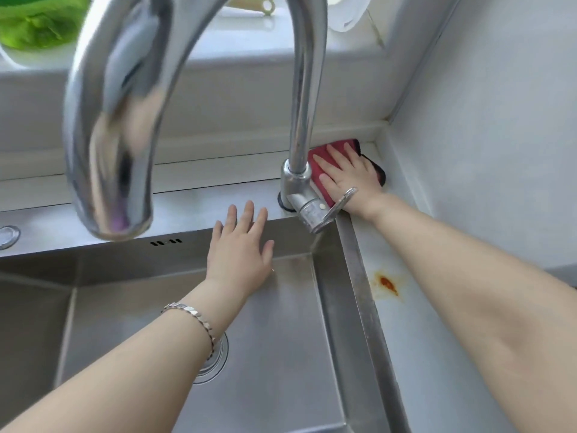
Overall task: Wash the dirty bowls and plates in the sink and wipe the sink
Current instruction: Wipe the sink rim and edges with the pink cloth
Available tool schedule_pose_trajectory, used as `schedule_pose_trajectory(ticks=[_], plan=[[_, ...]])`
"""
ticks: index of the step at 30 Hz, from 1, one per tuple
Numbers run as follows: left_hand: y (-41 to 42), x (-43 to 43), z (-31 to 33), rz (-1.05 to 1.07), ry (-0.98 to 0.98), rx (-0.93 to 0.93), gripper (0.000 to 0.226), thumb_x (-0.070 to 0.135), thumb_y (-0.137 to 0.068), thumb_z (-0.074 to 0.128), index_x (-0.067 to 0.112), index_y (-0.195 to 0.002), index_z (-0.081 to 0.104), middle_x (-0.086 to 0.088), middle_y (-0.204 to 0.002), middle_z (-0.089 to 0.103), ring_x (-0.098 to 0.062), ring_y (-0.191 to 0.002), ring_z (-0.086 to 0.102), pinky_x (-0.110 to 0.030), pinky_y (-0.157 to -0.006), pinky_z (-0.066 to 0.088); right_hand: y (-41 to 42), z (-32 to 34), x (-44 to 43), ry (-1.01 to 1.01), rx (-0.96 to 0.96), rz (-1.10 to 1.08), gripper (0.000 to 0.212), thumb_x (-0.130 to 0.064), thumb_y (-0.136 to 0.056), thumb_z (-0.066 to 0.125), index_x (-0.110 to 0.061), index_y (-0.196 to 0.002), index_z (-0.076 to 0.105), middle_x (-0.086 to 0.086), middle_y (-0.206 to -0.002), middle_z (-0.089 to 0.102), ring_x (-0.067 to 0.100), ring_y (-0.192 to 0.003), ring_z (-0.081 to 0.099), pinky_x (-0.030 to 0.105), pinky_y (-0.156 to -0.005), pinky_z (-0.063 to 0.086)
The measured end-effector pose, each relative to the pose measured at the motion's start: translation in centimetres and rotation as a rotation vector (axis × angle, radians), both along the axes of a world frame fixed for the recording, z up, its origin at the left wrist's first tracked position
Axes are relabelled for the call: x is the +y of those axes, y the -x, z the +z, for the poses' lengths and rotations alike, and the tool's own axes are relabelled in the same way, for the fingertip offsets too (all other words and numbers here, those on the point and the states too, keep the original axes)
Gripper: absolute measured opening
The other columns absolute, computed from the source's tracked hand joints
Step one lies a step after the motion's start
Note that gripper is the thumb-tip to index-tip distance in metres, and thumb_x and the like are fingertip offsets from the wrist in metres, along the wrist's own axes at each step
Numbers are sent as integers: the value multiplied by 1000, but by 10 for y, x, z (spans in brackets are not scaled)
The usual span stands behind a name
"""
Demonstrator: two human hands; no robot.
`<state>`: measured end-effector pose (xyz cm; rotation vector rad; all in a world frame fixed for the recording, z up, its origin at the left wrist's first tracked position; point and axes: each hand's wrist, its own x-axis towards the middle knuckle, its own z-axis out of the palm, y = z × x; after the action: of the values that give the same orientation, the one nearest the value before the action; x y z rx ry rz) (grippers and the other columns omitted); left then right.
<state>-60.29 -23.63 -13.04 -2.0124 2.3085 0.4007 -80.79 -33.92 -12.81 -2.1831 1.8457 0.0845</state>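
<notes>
The sink (pixel 363 295) shows no bowls or plates in the part we see, so we judge the wiping to be in hand. Our right hand (pixel 349 179) lies flat, fingers straight, pressing the red cloth (pixel 316 171) onto the counter's (pixel 421 332) back right corner, just beside the faucet base (pixel 295 182), while our left hand (pixel 240 245) rests open on the sink's back rim, holding nothing. The cloth's long axis is mostly hidden, but the orange stain (pixel 387 284) lies nearer us along the sink's right edge, so we judge the right hand best placed.
</notes>
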Motion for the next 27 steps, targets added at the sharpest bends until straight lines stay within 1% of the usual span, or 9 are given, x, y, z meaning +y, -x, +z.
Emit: schedule_pose_trajectory(ticks=[4, 7, 10, 13, 16, 18, 21, 24, 27], plan=[[2, 3, -3, 11, 25, -3, 58, 37, -95, 40, 17, -147, 23, -5, -156, 17, -32, -143, 9, -45, -112, 15, 10, -3, 56, 33, -86, 30, 45, -44, -99, 22, -41, -143, 25, -10, -157, 9, 15, -145, -3, 33, -114, 1], [3, 3, -2, 6, 10, -7, 59, 39, -96, 39, 17, -147, 21, -5, -157, 15, -31, -143, 8, -45, -114, 13, 22, -2, 100, 54, -61, -7, 62, -59, -86, 8, -41, -141, 32, -11, -156, 15, 15, -145, 3, 35, -114, 3], [2, 4, 0, 4, -2, -10, 59, 41, -97, 35, 19, -149, 16, -3, -158, 10, -29, -145, 3, -44, -116, 9, 26, -2, 80, 3, -32, -108, 47, -51, -96, 24, -42, -143, 27, -9, -157, 11, 15, -145, 1, 38, -114, 3], [0, 5, 2, -1, -18, -16, 61, 43, -97, 32, 21, -150, 11, -2, -159, 5, -27, -145, 0, -43, -117, 6, 17, 0, 50, -18, -63, -180, 50, -52, -95, 28, -42, -144, 22, -7, -157, 8, 18, -145, -1, 40, -115, 1], [2, 4, 5, -8, -73, -52, 64, 46, -97, 29, 20, -150, 4, -2, -159, -1, -27, -145, -5, -43, -117, 3, 16, -4, 71, -12, -73, -145, 49, -49, -96, 30, -38, -144, 25, -5, -158, 9, 20, -145, -1, 38, -117, 0], [4, 8, 9, -20, -68, -86, 65, 43, -97, 32, 16, -150, 5, -6, -158, -1, -29, -145, -4, -44, -117, 3, 22, -7, 115, 22, -78, -97, 52, -52, -93, 27, -37, -143, 31, -4, -156, 15, 21, -145, 3, 37, -116, 3], [7, 30, 14, -36, -42, -74, 63, 31, -96, 40, 13, -149, 11, -13, -157, 2, -30, -145, -1, -43, -116, 3, 38, -8, 195, 142, -104, -71, 57, -51, -85, 27, -32, -134, 49, 2, -147, 39, 27, -139, 25, 37, -111, 16], [6, 65, 18, -63, -109, 7, 55, 23, -94, 41, 13, -145, 24, -13, -154, 16, -29, -142, 15, -38, -114, 13, 53, -13, 241, 200, -87, -69, 47, -42, -86, 39, -26, -126, 58, 8, -137, 51, 30, -130, 35, 40, -106, 24], [-4, 105, 27, -20, -220, 90, 42, 24, -94, 40, 15, -135, 42, -6, -140, 41, -27, -125, 42, -33, -100, 32, 50, -11, 229, 178, -85, -95, 52, -44, -85, 33, -25, -127, 57, 9, -138, 50, 34, -131, 39, 43, -107, 30]])
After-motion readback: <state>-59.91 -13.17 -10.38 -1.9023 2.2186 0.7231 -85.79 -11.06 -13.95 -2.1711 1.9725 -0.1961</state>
